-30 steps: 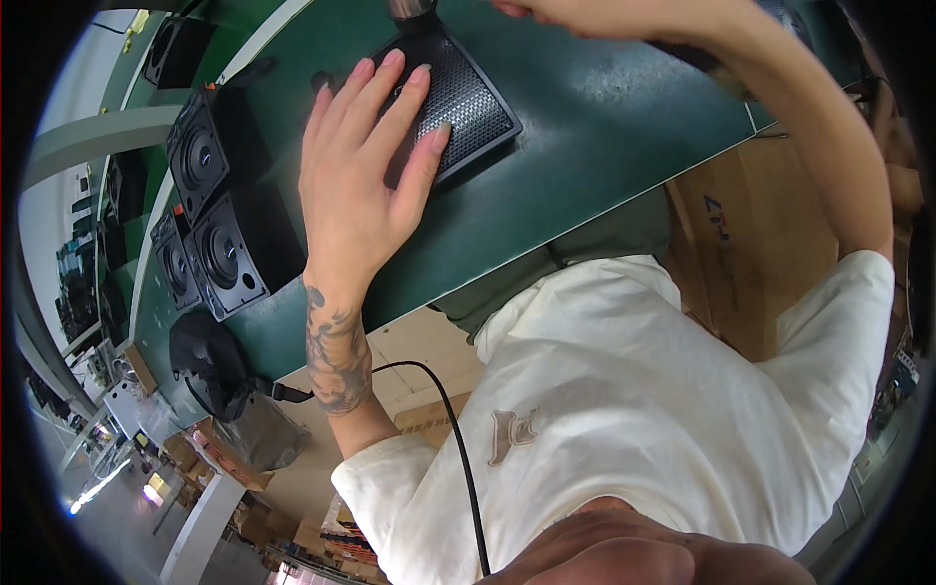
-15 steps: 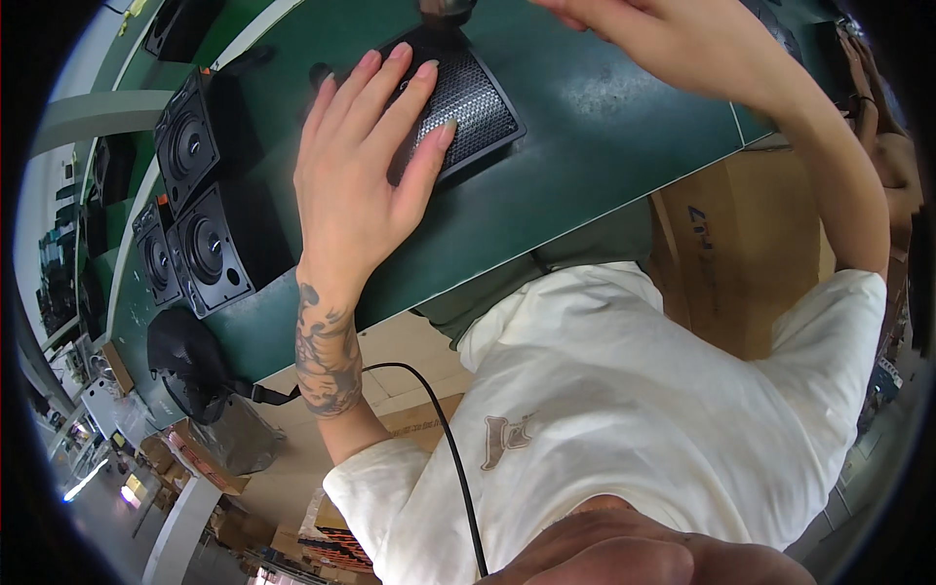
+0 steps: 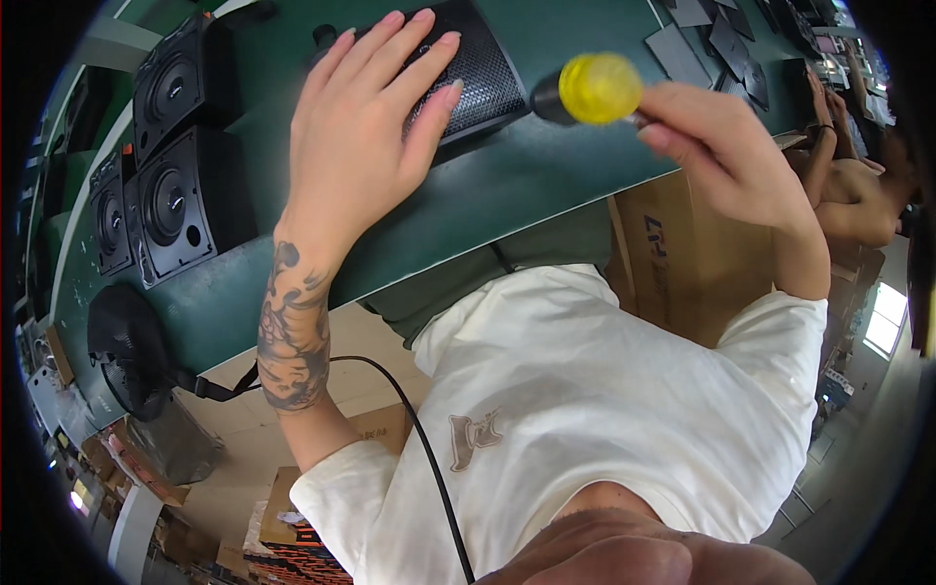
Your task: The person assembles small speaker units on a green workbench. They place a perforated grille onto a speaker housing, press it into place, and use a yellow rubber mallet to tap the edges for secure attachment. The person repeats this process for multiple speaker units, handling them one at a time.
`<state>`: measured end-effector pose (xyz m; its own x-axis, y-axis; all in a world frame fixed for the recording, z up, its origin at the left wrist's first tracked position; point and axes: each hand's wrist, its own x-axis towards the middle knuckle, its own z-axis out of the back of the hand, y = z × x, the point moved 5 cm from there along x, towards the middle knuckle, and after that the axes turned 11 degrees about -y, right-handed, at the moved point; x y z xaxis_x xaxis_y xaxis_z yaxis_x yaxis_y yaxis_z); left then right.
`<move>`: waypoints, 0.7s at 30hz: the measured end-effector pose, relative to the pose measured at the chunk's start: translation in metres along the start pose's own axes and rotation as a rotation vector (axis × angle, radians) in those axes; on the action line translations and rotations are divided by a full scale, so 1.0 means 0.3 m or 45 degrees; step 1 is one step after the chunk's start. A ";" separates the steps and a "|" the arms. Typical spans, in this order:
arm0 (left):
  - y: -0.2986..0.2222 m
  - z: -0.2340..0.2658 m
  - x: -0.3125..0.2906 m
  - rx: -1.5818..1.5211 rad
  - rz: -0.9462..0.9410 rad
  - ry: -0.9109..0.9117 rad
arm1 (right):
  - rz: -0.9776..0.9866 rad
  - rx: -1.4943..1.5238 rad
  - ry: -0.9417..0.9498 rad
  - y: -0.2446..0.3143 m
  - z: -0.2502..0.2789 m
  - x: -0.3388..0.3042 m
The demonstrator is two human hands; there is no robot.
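Observation:
My left hand [image 3: 361,141] lies with its fingers spread over a black speaker [image 3: 483,83] with a mesh grille, covering its left part. The speaker lies grille up on the green bench. My right hand [image 3: 726,146] is closed round the handle of a mallet [image 3: 597,90]. Its head has a yellow end, smeared by motion, and a black end toward the speaker. The mallet head hangs just right of the speaker's near right corner; whether it touches the speaker I cannot tell.
Several black speakers [image 3: 174,200] with bare round cones stand at the left of the green bench [image 3: 556,156]. A black fan [image 3: 127,341] sits at the near left edge. Flat dark panels [image 3: 687,49] lie at the far right, near another person's hands [image 3: 824,117]. A cardboard box [image 3: 692,253] is below the bench.
My right hand has brought the mallet from the speaker's far edge nearer to me and to the right. My left hand stays on the grille. The whole view has shifted somewhat.

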<state>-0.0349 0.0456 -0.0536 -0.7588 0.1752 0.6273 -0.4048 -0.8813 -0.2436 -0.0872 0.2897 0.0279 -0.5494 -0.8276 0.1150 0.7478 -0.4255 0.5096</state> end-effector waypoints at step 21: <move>0.168 0.158 -0.052 -0.896 0.661 -0.560 | 0.164 0.087 -0.123 0.084 -0.054 0.094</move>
<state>-0.0192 -0.0222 -0.0405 -0.7288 -0.4655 0.5022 -0.3943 -0.3144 -0.8635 -0.0777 0.2496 0.0301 -0.4864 -0.8333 0.2629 0.7892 -0.2898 0.5415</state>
